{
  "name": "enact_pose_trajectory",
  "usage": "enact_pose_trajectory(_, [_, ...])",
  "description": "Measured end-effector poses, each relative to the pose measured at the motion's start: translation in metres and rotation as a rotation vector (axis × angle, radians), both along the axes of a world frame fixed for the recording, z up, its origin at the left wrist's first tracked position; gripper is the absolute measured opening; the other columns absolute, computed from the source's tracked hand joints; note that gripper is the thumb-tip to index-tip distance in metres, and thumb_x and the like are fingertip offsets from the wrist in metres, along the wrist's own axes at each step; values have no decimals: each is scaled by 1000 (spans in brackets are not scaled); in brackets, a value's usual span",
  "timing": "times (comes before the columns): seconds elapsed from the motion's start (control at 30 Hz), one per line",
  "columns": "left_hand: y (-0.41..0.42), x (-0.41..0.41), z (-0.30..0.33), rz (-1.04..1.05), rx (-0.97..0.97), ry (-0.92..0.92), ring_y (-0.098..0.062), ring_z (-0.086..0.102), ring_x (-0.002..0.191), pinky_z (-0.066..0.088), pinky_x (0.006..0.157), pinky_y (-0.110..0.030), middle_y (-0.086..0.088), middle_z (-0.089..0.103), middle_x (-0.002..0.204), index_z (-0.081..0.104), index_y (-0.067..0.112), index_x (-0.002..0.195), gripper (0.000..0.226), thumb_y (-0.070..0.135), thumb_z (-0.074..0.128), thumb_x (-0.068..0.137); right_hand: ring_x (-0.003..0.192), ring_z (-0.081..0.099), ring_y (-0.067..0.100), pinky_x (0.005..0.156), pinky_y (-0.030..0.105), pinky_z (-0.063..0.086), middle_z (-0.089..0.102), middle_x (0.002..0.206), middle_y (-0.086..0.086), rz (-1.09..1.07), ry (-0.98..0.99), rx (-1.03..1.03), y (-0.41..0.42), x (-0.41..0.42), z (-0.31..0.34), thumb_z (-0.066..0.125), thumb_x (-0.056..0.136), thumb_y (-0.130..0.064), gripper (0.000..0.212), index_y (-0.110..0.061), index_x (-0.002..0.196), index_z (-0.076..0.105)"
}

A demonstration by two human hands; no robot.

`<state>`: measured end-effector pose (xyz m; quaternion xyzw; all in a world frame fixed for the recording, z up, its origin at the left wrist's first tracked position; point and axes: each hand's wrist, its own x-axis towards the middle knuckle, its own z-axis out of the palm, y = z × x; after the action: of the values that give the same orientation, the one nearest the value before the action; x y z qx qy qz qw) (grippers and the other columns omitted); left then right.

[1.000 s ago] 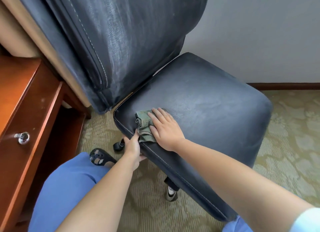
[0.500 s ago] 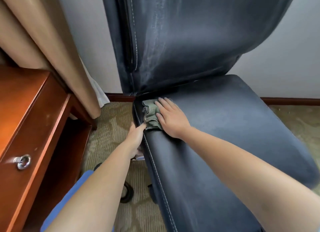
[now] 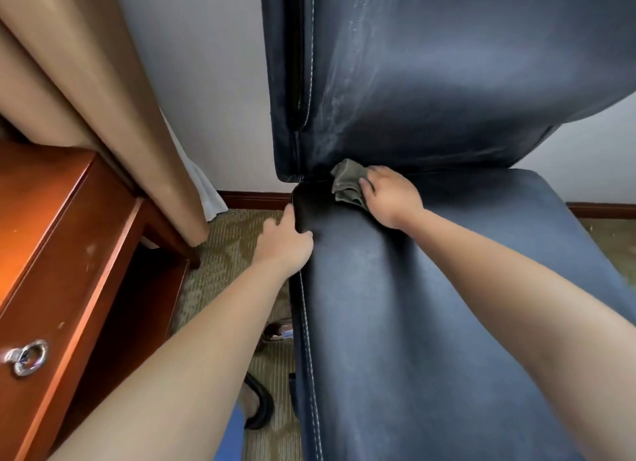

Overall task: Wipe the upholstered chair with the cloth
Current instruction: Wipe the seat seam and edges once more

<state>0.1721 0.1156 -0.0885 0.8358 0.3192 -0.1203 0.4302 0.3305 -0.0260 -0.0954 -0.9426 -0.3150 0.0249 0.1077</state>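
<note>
Looking down past our two bare forearms, we see a dark shoe [image 3: 258,407] on the patterned carpet [image 3: 227,254] by the bottom edge, beside a patch of blue trouser cloth. At our left stands a reddish wooden cabinet [image 3: 69,240] with a metal ring pull [image 3: 25,357] on its front. The dark blue upholstered chair [image 3: 430,323] fills the right of the view, its seat running away from us with a line of pale stitching along the left edge.

Farther out, our left hand [image 3: 285,242] grips the left rear edge of the seat: the thumb lies on top of the cushion and the fingers curl down over its side, so the hand is closed on the chair itself. Beyond it, our right hand [image 3: 389,194] lies palm down on the seat, fingers spread flat and pressing on the olive-green cloth [image 3: 346,183]. The cloth is bunched and folded under the fingertips, at the back left part of the seat, right against the crease where the seat meets the backrest [image 3: 447,75]. The backrest rises steeply above it, showing faint pale streaks on its surface and a stitched seam down its left side.

Farthest away, a tan curtain [image 3: 103,99] hangs at the left with a white lining behind it, in front of a pale wall [image 3: 206,82] with a dark wooden skirting board [image 3: 254,197].
</note>
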Motion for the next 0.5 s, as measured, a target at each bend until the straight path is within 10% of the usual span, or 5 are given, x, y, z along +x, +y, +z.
enact_pose_trajectory(0.17, [-20,25,10,-299,369,3,-28,1,147,14,118,-40,-14,0,159,8,14,152,56,28,29,102,125,41,30,102,35,31,52,132,15,-268,-16,-39,-33,22,3,33,100,-27,40,-2,126,51])
enact_pose_trajectory(0.33, [-32,44,-1,-320,567,-38,-25,0,147,10,119,-43,-8,0,160,10,10,152,60,37,27,101,138,27,30,114,32,12,36,147,13,102,-85,-27,4,-12,-9,35,100,-28,49,-11,146,32])
enact_pose_trajectory(0.5, [-37,53,-3,-330,581,-33,-26,-1,147,9,119,-44,-6,-2,161,6,13,152,58,36,25,102,125,44,28,101,33,32,52,133,13,-2,-45,16,-27,32,-7,33,101,-26,38,-5,126,53])
